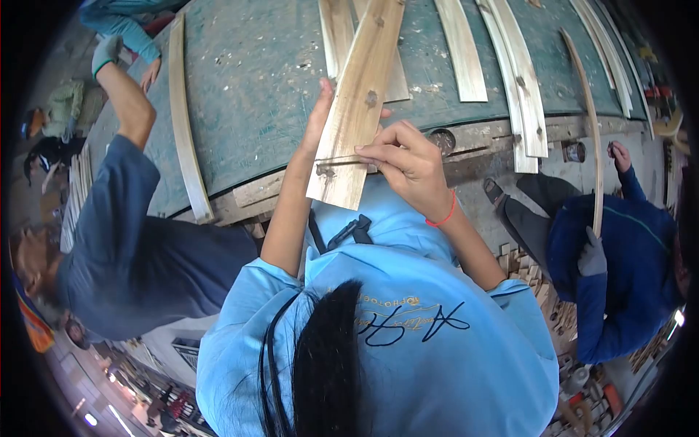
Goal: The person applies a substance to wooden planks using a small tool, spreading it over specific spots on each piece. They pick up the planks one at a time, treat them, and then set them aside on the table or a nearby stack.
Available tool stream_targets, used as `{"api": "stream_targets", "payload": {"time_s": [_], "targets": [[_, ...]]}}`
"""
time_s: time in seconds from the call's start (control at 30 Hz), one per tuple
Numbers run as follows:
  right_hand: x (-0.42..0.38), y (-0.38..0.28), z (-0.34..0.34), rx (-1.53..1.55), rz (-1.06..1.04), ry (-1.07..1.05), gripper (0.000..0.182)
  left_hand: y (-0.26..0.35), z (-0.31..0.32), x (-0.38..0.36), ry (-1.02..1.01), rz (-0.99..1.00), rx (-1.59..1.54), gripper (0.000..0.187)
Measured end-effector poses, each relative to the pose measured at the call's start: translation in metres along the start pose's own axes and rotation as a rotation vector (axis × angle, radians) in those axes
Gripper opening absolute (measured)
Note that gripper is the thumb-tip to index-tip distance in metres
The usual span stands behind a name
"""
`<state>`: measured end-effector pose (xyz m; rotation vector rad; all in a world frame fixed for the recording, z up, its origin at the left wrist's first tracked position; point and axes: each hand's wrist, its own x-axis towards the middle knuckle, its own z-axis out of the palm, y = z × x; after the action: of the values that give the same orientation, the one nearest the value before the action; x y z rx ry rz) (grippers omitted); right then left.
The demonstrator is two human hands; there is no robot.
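Note:
A pale wooden plank (pixel 357 109) with dark knots tilts up in front of my chest, its near end over my lap. My left hand (pixel 318 116) holds it from behind at its left edge, thumb showing and most fingers hidden by the wood. Between the thumb and fingertips of my right hand (pixel 408 156) is a thin, dark stick-like piece (pixel 336 159). That piece lies across the plank near its lower end, just above a dark knot. What exactly the thin piece is, I cannot tell.
More planks (pixel 461 51) lie on the worn green table (pixel 255 80) ahead. One long strip (pixel 186 116) lies at the left. A person (pixel 160 269) leans on the table at left; another person (pixel 611 262) at right holds a long wooden strip (pixel 595 138). Wood offcuts (pixel 531 269) lie below.

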<state>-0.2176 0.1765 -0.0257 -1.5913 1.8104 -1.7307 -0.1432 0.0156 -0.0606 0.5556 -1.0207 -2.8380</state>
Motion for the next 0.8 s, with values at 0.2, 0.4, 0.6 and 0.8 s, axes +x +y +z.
{"api": "stream_targets", "payload": {"time_s": [0.2, 0.4, 0.6, 0.8], "targets": [[0.011, 0.008, 0.007, -0.109, -0.158, -0.024, 0.034, 0.009, 0.001, 0.002, -0.003, 0.007, -0.077, 0.079], [0.019, 0.008, 0.000, -0.115, -0.272, -0.114, 0.039, 0.014, 0.000, 0.001, 0.025, 0.020, -0.047, 0.076], [0.027, 0.011, -0.006, -0.129, -0.340, -0.221, 0.027, 0.021, -0.002, -0.005, -0.017, 0.016, -0.055, 0.076], [0.036, 0.006, 0.000, 0.032, -0.094, -0.197, 0.026, 0.029, 0.005, -0.008, 0.101, -0.015, -0.170, 0.075]]}}
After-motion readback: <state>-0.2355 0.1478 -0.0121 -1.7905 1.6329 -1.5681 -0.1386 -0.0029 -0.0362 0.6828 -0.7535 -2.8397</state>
